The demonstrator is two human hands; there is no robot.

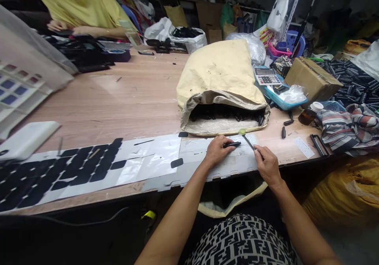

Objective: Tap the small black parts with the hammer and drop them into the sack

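My left hand (218, 150) is closed on a small black cylindrical part (233, 144), just above the white sheet (189, 154) along the table's front edge. In my right hand (268, 163) is a thin dark stick with a yellow-green tip (242, 132), which points up and to the left. The tip stays apart from the black part, near the mouth of a large cream sack (219, 67). Dark pieces (210, 113) show inside the sack's opening. On the sheet to the left lie rows of black rounded patches (89, 162) and a single patch (177, 162).
A person in a yellow top (89, 8) works at the far left. To the right are a calculator (266, 75) on a blue basket (284, 101), a cardboard box (314, 79), a brown bottle (310, 113) and striped cloth (349, 128). A white crate (20, 95) stands left.
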